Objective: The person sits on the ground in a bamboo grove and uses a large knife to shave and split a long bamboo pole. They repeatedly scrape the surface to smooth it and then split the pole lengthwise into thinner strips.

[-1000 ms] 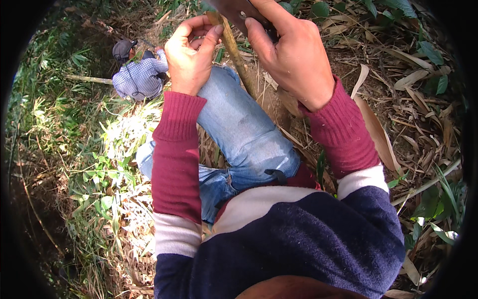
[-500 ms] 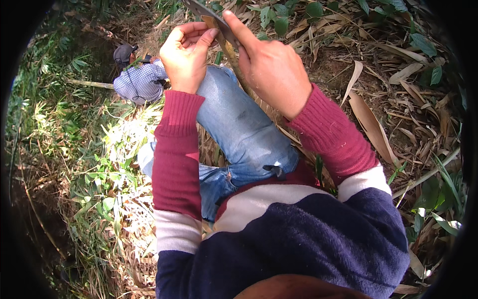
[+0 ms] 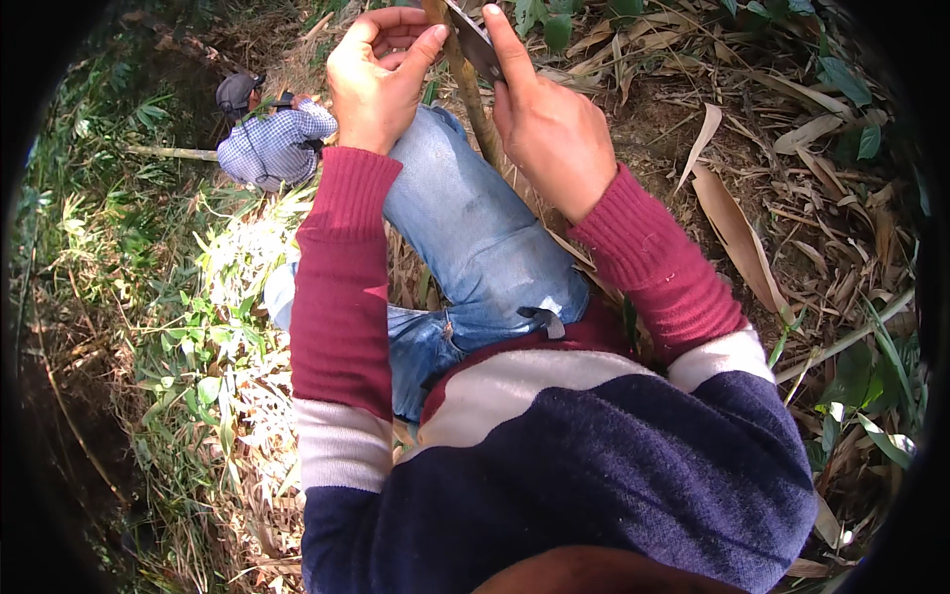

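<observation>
A yellowish-brown wooden stick (image 3: 469,99) stands slanted beside my bent knee, its top end running to the upper edge of the picture. My left hand (image 3: 381,84) is closed, thumb and index fingertips meeting at the stick's upper part. On the stick's right, my right hand (image 3: 559,139) grips a knife, its index finger stretched along the dark metal blade (image 3: 477,45). The blade lies against or very near the stick; contact is hard to make out. The knife's handle is hidden inside my right hand.
My legs in blue jeans (image 3: 485,228) are bent beneath my forearms. Another person (image 3: 272,147) in a checked shirt and dark cap sits at the upper left, near a pale pole (image 3: 173,152). Dry leaves (image 3: 737,228) litter the ground at right; green plants (image 3: 208,346) grow at left.
The knife and my right hand have shifted slightly right, and less of the blade shows past the stick. My left hand has moved up a little, staying at the stick's upper part.
</observation>
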`<state>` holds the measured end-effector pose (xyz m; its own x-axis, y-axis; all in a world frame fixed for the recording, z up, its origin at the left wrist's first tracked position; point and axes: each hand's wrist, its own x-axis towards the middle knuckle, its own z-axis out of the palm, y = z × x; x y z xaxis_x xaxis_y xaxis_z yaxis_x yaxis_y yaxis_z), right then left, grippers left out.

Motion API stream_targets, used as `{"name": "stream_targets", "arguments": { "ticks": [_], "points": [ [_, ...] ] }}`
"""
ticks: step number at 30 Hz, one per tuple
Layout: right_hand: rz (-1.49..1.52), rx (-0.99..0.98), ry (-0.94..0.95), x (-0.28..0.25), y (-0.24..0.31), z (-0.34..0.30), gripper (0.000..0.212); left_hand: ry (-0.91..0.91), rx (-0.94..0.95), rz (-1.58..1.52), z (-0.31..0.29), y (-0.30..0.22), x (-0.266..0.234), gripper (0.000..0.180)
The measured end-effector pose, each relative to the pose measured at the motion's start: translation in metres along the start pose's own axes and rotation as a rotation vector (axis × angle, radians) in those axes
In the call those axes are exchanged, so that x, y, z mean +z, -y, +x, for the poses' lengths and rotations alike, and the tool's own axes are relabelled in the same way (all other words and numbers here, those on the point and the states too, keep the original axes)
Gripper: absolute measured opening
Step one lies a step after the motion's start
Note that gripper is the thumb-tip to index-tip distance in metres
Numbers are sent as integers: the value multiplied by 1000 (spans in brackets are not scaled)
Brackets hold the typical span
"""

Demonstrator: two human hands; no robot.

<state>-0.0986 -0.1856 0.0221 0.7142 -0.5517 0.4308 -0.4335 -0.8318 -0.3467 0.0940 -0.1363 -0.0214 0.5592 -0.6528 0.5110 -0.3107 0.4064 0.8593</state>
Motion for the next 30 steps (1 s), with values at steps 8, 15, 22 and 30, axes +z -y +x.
{"name": "stream_targets", "arguments": {
  "ticks": [8, 15, 22, 30],
  "points": [
    [35, 66, 172, -5, -14, -2, 64, -28, -16, 49, -3, -7, 10, 31],
    [284, 188, 148, -4, -29, -4, 40, -33, 112, 31, -4, -2, 18, 33],
    [442, 208, 296, -20, -43, 16, 36, -57, 117, 190, -4, -9, 19, 31],
    [125, 219, 205, 17, -26, -12, 27, -87, 71, 152, -5, -16, 18, 25]
  ]
}}
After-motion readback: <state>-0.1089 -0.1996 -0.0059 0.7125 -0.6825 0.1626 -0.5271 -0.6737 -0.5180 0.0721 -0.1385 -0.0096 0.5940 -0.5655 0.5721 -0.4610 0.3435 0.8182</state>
